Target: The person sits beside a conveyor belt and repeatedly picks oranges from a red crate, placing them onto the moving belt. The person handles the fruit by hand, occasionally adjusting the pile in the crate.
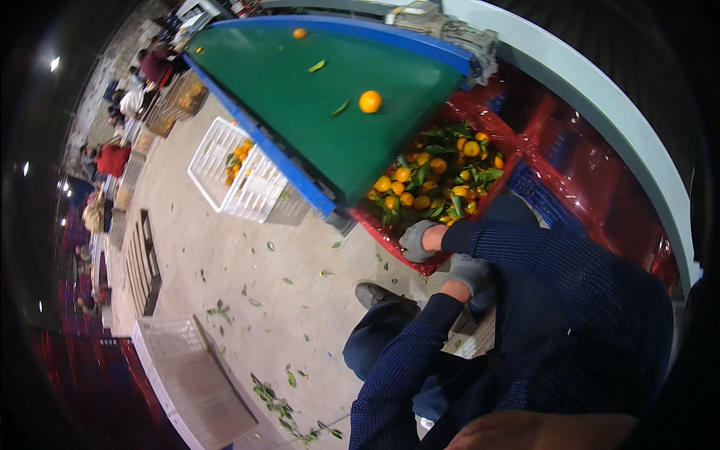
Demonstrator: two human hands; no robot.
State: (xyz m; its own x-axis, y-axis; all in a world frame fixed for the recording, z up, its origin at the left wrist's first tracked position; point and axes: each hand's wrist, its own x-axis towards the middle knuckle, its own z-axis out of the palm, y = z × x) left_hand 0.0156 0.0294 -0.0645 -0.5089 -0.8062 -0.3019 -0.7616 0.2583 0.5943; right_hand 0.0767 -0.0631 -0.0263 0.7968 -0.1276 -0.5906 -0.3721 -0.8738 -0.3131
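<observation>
A crate lined with red plastic film (388,243) stands at the end of a green conveyor belt (315,107). It holds many oranges or mandarins (422,202) with green leaves. My right hand (417,241), in a grey glove, is curled over the crate's near rim. Just beside it and nearer my body is my left hand (471,274), gloved too, by the crate's near corner; its fingers are hidden. On the belt lie a large orange fruit (370,102), a smaller one (300,34) and loose leaves (338,109).
A white plastic crate (247,191) with fruit stands beside the belt's blue frame (264,140). White crates (191,377) stand at lower left, a wooden pallet (143,264) beyond. Leaves (275,402) litter the floor. Red-wrapped crates (596,169) stand at right. Several people work far left.
</observation>
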